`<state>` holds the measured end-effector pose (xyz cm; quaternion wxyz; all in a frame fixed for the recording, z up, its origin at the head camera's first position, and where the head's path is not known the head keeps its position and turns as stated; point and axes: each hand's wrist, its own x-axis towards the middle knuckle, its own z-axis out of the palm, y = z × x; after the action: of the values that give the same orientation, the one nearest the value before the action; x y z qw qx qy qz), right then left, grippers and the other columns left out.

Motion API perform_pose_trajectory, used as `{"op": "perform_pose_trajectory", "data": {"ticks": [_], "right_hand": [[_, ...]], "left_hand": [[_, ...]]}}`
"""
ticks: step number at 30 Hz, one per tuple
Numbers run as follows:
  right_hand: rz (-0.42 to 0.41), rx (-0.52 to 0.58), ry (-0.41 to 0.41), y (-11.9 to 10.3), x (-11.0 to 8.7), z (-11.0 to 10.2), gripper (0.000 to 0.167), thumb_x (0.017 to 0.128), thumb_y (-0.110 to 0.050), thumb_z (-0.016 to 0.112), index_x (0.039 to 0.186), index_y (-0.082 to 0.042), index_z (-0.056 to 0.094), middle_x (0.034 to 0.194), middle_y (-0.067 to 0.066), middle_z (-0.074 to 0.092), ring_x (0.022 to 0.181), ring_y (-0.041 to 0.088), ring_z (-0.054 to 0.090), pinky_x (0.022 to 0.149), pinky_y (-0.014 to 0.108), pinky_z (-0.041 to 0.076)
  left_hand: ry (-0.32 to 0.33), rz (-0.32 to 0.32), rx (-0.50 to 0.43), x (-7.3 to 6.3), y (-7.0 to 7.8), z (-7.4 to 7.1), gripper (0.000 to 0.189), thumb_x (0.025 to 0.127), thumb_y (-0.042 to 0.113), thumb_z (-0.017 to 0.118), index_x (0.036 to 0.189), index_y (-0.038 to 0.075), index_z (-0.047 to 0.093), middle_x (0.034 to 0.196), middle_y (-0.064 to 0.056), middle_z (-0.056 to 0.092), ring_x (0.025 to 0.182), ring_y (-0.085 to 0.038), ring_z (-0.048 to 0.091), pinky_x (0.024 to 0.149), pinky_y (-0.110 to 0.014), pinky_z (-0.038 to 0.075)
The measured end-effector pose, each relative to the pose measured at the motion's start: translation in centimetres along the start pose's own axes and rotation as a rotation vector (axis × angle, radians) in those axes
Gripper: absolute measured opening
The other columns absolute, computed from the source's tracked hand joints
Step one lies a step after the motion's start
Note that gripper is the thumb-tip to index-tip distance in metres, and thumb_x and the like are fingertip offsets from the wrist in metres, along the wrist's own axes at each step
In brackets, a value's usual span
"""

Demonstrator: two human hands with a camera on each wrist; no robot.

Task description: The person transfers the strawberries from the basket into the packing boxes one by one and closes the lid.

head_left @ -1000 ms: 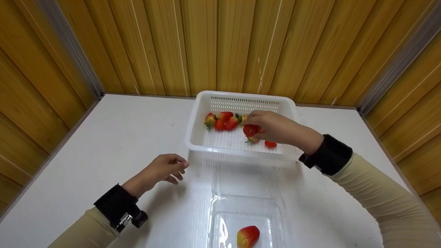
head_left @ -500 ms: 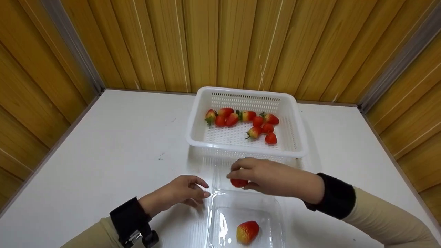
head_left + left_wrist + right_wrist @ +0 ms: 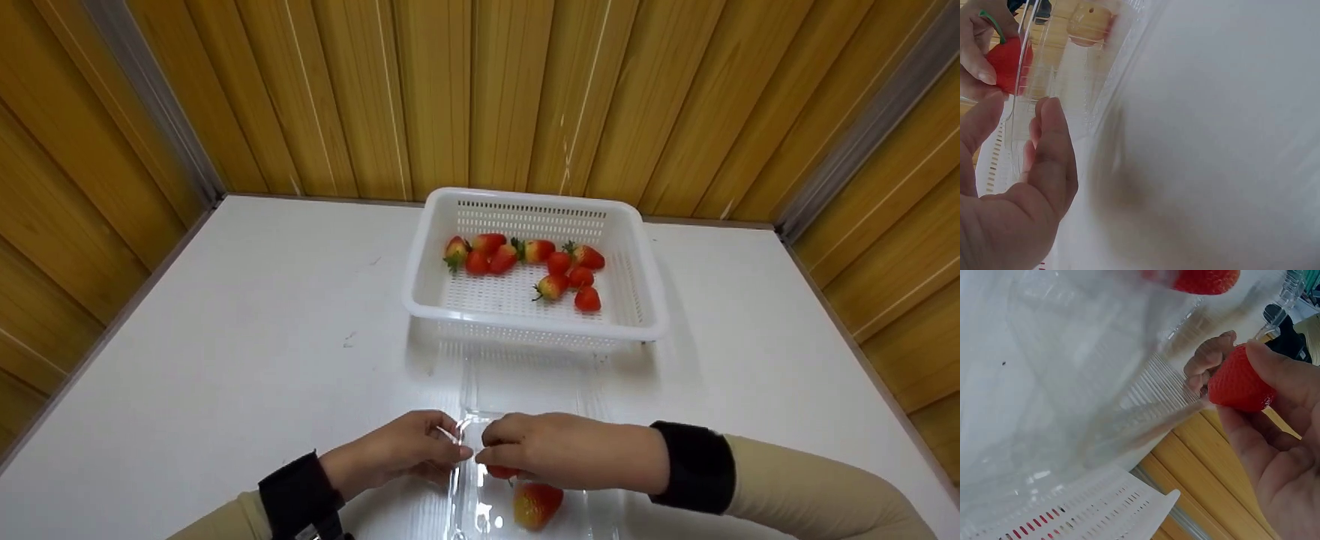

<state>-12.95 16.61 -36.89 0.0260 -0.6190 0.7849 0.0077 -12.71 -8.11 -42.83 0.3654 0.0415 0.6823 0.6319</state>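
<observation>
My right hand [image 3: 555, 450] pinches a red strawberry [image 3: 1241, 379] between thumb and fingers, low over the clear plastic box [image 3: 600, 517]. A green stem shows on this strawberry in the left wrist view. Another strawberry [image 3: 537, 505], red and yellow, lies in the box just in front of the right hand. My left hand [image 3: 409, 450] is at the box's left side with relaxed fingers. Its thumb tip is right at the rim, and its other fingers lie along the outside of the wall, with a gap between thumb and forefinger [image 3: 1053, 135].
A white perforated basket [image 3: 525, 324] stands behind the box, with several strawberries [image 3: 551, 286] inside. The box's clear lid [image 3: 532, 382] lies folded back towards the basket. Yellow wood-look panels [image 3: 435, 97] wall in the white table [image 3: 285, 300] at the back and sides.
My right hand has carried a strawberry from the basket forward and down to the box. My left hand has moved right and nearer, up to the box's left rim.
</observation>
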Motion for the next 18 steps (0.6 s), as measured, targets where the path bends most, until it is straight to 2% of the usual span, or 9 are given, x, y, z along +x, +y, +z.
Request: {"op": "perform_pose_trajectory", "data": {"ticks": [5,10,18], "right_hand": [[-0.038,-0.094,0.056,0.0,0.2,1.5,0.030,0.094,-0.016,0.075,0.124,-0.019,0.072,0.115,-0.003,0.069,0.108,0.008,0.065,0.089,0.011,0.055],[-0.043,-0.171,0.073,-0.1,0.3,2.3,0.023,0.096,-0.017,0.071,0.118,-0.021,0.073,0.113,-0.006,0.068,0.106,0.005,0.065,0.084,0.009,0.054],[-0.008,-0.132,0.025,-0.1,0.3,3.1,0.026,0.095,-0.013,0.070,0.120,-0.022,0.073,0.114,-0.006,0.068,0.107,0.006,0.064,0.084,0.011,0.054]], "left_hand": [[0.016,0.009,-0.009,0.0,0.0,0.2,0.017,0.090,0.006,0.070,0.098,0.009,0.055,0.075,0.004,0.056,0.066,-0.006,0.057,0.060,-0.017,0.053],[0.013,0.028,-0.041,0.0,0.1,0.4,0.019,0.091,0.001,0.068,0.099,0.007,0.052,0.076,0.003,0.053,0.065,-0.006,0.054,0.057,-0.016,0.050],[0.006,0.020,-0.058,0.0,0.2,0.8,0.018,0.093,-0.001,0.066,0.098,0.008,0.051,0.076,0.003,0.053,0.062,-0.006,0.053,0.057,-0.015,0.049]]}}
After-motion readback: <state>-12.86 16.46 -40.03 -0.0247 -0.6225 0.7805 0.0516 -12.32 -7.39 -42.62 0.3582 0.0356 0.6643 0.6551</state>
